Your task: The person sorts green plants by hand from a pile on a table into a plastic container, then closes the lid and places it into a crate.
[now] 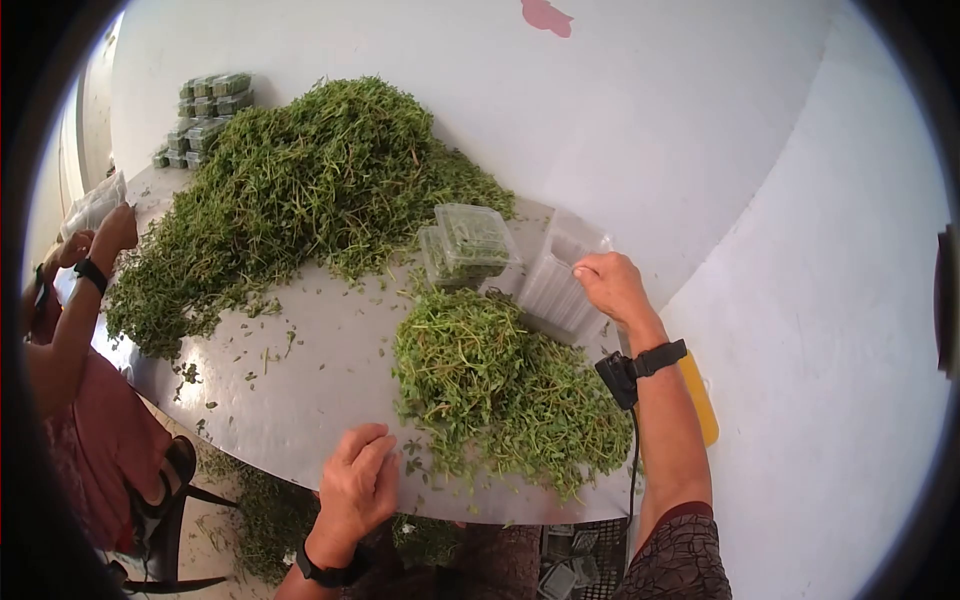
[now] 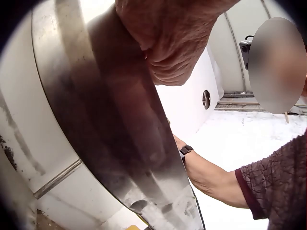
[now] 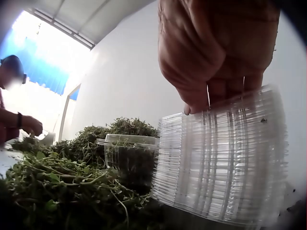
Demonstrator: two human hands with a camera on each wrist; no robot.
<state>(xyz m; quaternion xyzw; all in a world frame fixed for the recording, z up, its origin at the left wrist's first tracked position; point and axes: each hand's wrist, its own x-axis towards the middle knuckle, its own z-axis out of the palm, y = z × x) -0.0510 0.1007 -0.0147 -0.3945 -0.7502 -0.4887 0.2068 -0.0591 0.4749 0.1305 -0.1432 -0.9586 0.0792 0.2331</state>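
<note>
The right hand (image 1: 612, 287) grips the upper edge of a stack of clear plastic containers (image 1: 560, 285) at the table's right side; in the right wrist view its fingers reach behind the nested stack (image 3: 216, 163). Left of the stack stand filled clear boxes (image 1: 475, 235), one with its lid over greens. Below them lies a smaller pile of green stems (image 1: 470, 350). The left hand (image 1: 362, 480) is over the table's near edge, fingers loosely bent, nothing seen in it. In the left wrist view that hand (image 2: 172, 38) is above the metal tabletop (image 2: 120, 105).
A large heap of greens (image 1: 320, 170) covers the back of the table (image 1: 300, 350). Packed boxes (image 1: 205, 115) are stacked at the back left. Another person (image 1: 90, 400) sits at the left. A yellow object (image 1: 697, 395) stands by the wall, and a dark crate (image 1: 590, 560) is below.
</note>
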